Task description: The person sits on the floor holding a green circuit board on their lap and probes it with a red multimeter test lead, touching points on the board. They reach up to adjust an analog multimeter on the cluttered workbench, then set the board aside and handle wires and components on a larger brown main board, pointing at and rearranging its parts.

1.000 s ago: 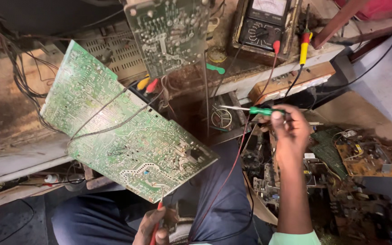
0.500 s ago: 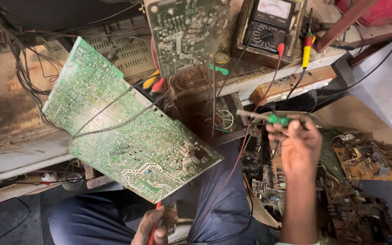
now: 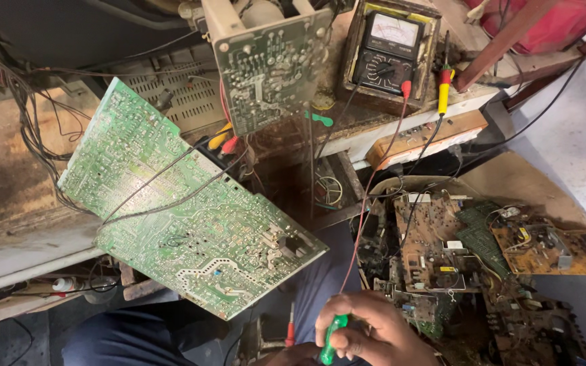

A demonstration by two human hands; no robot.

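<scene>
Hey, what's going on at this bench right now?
A person sits at a cluttered electronics bench. Their right hand grips a green-handled tool low in the view; the left hand cannot be made out clearly. A large green circuit board tilts solder side up in front of them, with dark wires crossing it. An analogue multimeter stands behind with red and yellow probes hanging down, and a pile of scrap boards lies to the right.
</scene>
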